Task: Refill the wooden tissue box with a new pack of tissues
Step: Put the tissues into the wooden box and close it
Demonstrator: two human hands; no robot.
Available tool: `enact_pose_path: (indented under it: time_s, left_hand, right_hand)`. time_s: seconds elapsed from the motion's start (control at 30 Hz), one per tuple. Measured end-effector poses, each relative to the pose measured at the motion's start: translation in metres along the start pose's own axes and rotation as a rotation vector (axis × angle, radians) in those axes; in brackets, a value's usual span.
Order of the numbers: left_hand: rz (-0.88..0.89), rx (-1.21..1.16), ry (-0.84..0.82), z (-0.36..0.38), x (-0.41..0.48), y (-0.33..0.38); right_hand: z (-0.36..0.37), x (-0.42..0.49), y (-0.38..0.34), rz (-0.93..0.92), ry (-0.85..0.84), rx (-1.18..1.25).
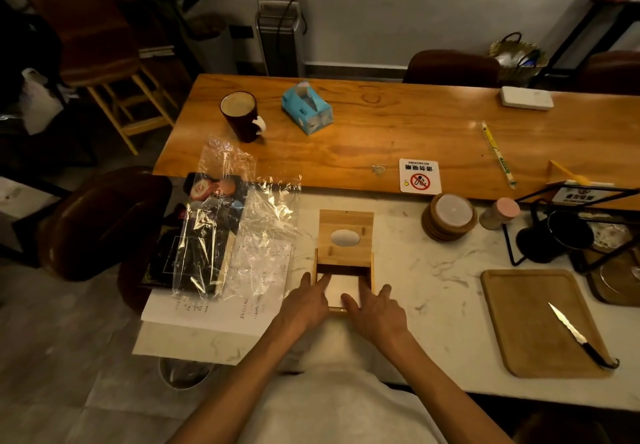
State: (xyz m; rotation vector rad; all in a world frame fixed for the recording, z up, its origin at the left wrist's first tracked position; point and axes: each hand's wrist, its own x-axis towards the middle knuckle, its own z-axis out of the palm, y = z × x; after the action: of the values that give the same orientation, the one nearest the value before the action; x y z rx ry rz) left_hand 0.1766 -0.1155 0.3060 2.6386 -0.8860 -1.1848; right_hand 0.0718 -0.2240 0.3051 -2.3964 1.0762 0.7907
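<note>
A wooden tissue box sits on the white marble counter in front of me. Its sliding lid, with an oval opening, is pushed partly away, so the near half of the box is uncovered. A white stack of tissues lies inside the uncovered part. My left hand rests on the box's left side with fingers on the tissues. My right hand rests on the right side, fingers spread over the tissues. A crumpled clear plastic wrapper lies to the left.
A blue tissue pack and a dark mug stand on the wooden table beyond. Papers and a dark menu lie at left. Right of the box are coasters, a wooden tray with a knife, and a black rack.
</note>
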Motion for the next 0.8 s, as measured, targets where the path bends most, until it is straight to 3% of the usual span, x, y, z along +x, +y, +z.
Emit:
enact_pose_path:
  time_s: [0.33,0.5,0.6,0.67,0.73,0.8]
  left_hand:
    - [0.023,-0.05,0.087,0.0,-0.005,-0.007]
    - [0.206,-0.247,0.197,0.005,-0.019,-0.02]
    - [0.266,-0.305,0.135,0.014,-0.026,-0.035]
    - [0.309,-0.447,0.154,0.015,-0.03,-0.034]
    - [0.286,-0.752,0.174,0.01,-0.031,-0.027]
    - [0.203,-1.055,0.156,0.006,-0.023,-0.023]
  right_hand:
    - [0.005,-0.005,0.006,-0.055,-0.009,0.057]
    - [0.005,-0.022,0.024,-0.265,0.077,0.252]
    - [0.014,-0.031,0.035,-0.312,0.035,0.302]
    - [0.012,-0.035,0.037,-0.346,0.082,0.505]
    - [0.002,-0.038,0.034,-0.335,0.153,0.809]
    - [-0.009,-0.034,0.032,-0.259,0.11,1.095]
